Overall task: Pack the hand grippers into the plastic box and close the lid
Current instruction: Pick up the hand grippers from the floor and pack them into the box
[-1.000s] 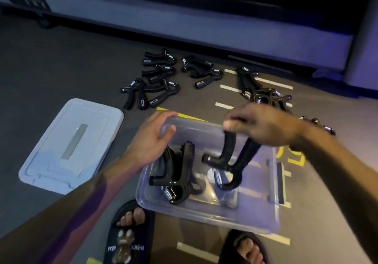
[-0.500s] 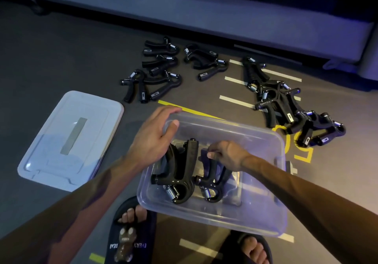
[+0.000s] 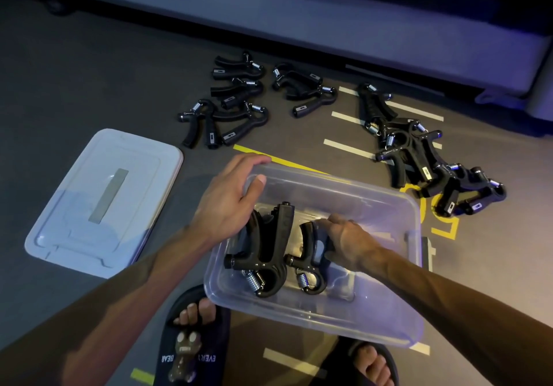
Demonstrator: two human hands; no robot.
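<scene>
My right hand (image 3: 344, 240) has lowered its gripper (image 3: 309, 258) into the box (image 3: 389, 319), still clasped; left hand (image 3: 230, 203) grips the ten-o'clock rim; more remain.

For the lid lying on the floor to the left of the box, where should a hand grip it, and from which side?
Take the lid by its right long edge, reaching from the box side. It lies flat on the floor with nothing on it, so only its thin rim offers a hold, and that edge is nearest the left hand.
</scene>
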